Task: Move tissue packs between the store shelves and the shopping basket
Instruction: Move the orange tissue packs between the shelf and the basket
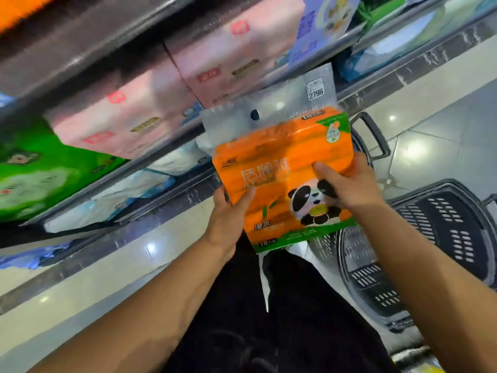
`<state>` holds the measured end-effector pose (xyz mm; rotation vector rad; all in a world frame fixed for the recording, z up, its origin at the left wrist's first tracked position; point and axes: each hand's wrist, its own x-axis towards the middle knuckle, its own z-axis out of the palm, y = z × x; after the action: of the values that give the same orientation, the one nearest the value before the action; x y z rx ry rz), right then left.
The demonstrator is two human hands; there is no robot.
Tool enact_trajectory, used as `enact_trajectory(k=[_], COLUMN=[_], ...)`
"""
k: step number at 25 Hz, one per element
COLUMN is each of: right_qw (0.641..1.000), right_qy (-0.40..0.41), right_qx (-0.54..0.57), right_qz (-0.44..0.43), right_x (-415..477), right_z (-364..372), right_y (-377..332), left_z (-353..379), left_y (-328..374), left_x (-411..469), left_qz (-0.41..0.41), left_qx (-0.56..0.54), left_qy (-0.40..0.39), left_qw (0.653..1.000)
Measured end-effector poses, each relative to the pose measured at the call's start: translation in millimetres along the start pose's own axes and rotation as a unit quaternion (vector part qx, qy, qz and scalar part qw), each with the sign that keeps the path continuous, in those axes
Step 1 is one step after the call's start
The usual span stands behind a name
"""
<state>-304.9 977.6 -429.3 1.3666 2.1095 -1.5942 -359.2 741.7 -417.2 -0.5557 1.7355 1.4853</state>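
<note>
The left hand and right hand both grasp one item, held in the air between the store shelves and the grey basket on the floor: an orange tissue pack, thumbs on its front, with a price sticker on its clear flap.

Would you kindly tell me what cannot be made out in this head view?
- Fingers of the left hand and right hand behind the orange tissue pack: hidden by the pack.
- Shopping basket: cut off by the right edge, partly covered by the pack, so its contents are unclear.
- Pink packs: print blurred.
</note>
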Motion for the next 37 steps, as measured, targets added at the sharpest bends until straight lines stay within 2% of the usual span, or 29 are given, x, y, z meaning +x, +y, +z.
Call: enact_trajectory(k=[5, 9, 12, 16, 18, 22, 28, 30, 34, 37], right_qw=[0.992, 0.981, 0.978, 0.956, 0.957, 0.968, 0.960, 0.960, 0.955, 0.951], right_qy=[-0.084, -0.120, -0.143, -0.232, -0.225, -0.160, -0.137, -0.137, -0.192, -0.152], right_qx=[0.018, -0.009, 0.019, 0.122, 0.121, 0.124, 0.166, 0.157, 0.156, 0.191], right_qz=[-0.091, -0.152, -0.152, -0.129, -0.140, -0.150, -0.178, -0.185, -0.164, -0.189], right_x=[-80.3, -132.3, -164.7, -217.2, -238.0, -268.4, -282.7, -279.9, -267.8, -256.3], right_z=[-3.4, 5.2, 12.2, 27.0, 34.8, 53.2, 55.0, 47.7, 32.4, 29.3], right_y=[-72.5, -130.6, -167.6, -214.9, -231.2, -256.7, -279.5, -287.0, -302.3, -315.2], left_z=[-56.1, -97.2, -124.3, -162.6, -179.1, -212.6, -242.8, -245.4, -232.8, -213.6], left_y=[49.1, 80.0, 100.9, 124.7, 136.4, 160.2, 203.8, 214.0, 221.7, 226.8], left_x=[-82.0, -137.9, -170.4, -208.2, -222.9, -239.4, -265.0, -266.1, -255.6, -248.5], left_qz=[0.076, 0.141, 0.170, 0.207, 0.213, 0.217, 0.200, 0.188, 0.206, 0.235], left_qx=[0.015, -0.001, -0.011, -0.046, -0.056, -0.066, 0.027, 0.025, -0.017, -0.031], left_qy=[0.059, 0.106, 0.155, 0.186, 0.172, 0.161, 0.128, 0.116, 0.141, 0.167], left_qw=[0.995, 0.984, 0.973, 0.959, 0.960, 0.961, 0.971, 0.975, 0.968, 0.957])
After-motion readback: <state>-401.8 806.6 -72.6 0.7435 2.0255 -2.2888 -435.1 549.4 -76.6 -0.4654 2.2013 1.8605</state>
